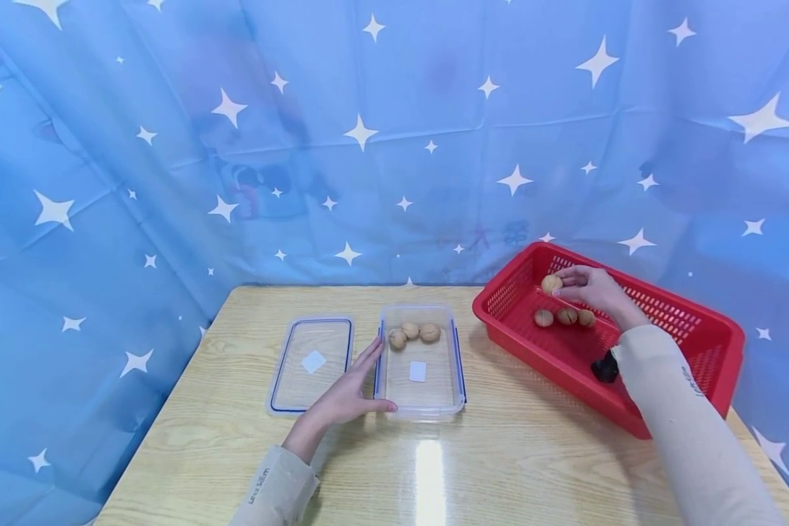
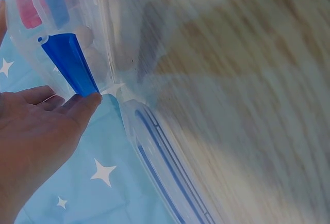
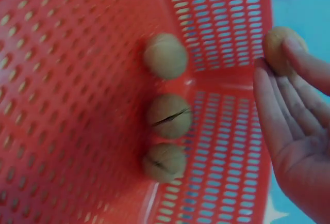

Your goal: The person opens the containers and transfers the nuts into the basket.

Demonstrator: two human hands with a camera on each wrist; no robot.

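Observation:
Between thumb and fingertips, my right hand (image 1: pixel 590 287) pinches a walnut (image 1: pixel 551 284) above the red basket (image 1: pixel 565 391). Three more walnuts (image 3: pixel 169 116) lie in a row on the basket floor, some with dark cracks along the shell. My left hand (image 1: pixel 350 391) rests along the left side of a clear plastic container (image 1: pixel 427 398), its fingers straight and spread, the fingertips by the blue side latch (image 2: pixel 72 64). Three walnuts (image 1: pixel 410 331) sit at the far end inside that container, near a white label on its base.
Left of the container lies its clear lid (image 1: pixel 296 380) with a blue seal, flat on the wooden table (image 1: pixel 191 438). A small black object (image 1: pixel 605 367) shows by the right sleeve. A blue curtain with white stars (image 1: pixel 394 212) hangs behind the table.

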